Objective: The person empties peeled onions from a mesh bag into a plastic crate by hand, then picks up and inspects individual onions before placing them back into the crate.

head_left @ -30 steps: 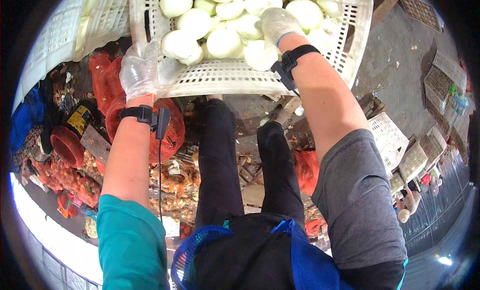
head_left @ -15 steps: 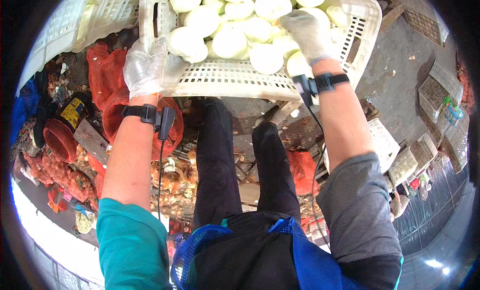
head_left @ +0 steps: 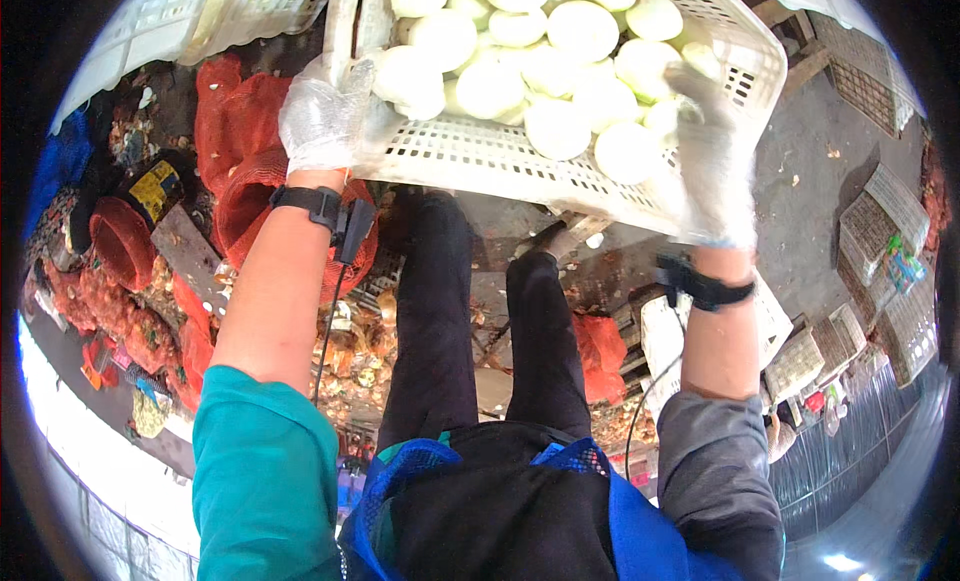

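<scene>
Both fingers (head_left: 330,101) curled on crate (head_left: 500,161)

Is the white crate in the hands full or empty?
Nearly full. The crate holds many pale round peeled bulbs, heaped close to its rim. The left hand and right hand grip its near edge.

Grey concrete floor (head_left: 800,171) lies at two o'clock, with stacked empty crates (head_left: 880,221) toward three. Red mesh sacks (head_left: 235,171) heap at ten, and onion peels (head_left: 350,361) litter the ground near centre.
</scene>
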Demonstrator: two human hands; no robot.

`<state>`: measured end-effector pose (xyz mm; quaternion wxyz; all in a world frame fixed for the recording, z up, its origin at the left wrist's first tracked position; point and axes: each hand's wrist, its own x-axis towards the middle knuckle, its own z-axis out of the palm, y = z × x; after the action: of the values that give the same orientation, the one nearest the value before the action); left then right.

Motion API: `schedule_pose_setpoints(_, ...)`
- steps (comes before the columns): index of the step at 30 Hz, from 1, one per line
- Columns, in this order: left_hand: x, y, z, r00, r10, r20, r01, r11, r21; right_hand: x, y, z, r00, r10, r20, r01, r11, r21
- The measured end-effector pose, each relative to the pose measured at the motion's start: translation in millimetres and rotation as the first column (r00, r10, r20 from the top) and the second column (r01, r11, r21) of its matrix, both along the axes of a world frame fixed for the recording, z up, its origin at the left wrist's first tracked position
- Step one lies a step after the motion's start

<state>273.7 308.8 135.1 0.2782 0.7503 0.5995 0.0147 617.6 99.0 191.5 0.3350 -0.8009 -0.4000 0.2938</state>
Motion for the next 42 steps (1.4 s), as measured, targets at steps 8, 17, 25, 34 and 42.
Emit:
schedule_pose_setpoints(8,14,1,4,0.996,-0.043,-0.081,0.047,0.998,0.047,-164,157,-62,0.556,0.782,0.282,-0.728,0.622,-0.290)
schedule_pose_setpoints(17,-1,3,0,0.997,-0.074,0.023,0.071,0.989,0.130,-96,78,-16,0.468,0.878,0.095,-0.719,0.442,-0.536)
schedule_pose_setpoints(25,9,1,-1,0.996,-0.073,0.044,0.069,0.994,0.087,-95,154,-139,0.599,0.776,0.201,-0.564,0.586,-0.582)
schedule_pose_setpoints(34,-9,4,0,0.999,-0.043,-0.020,0.043,0.999,0.000,-150,132,-84,0.844,0.307,-0.440,-0.435,0.872,-0.226)
schedule_pose_setpoints(42,8,1,-2,0.999,0.037,0.028,-0.036,0.998,-0.042,4,-51,-73,0.636,0.660,0.400,-0.188,0.635,-0.749)
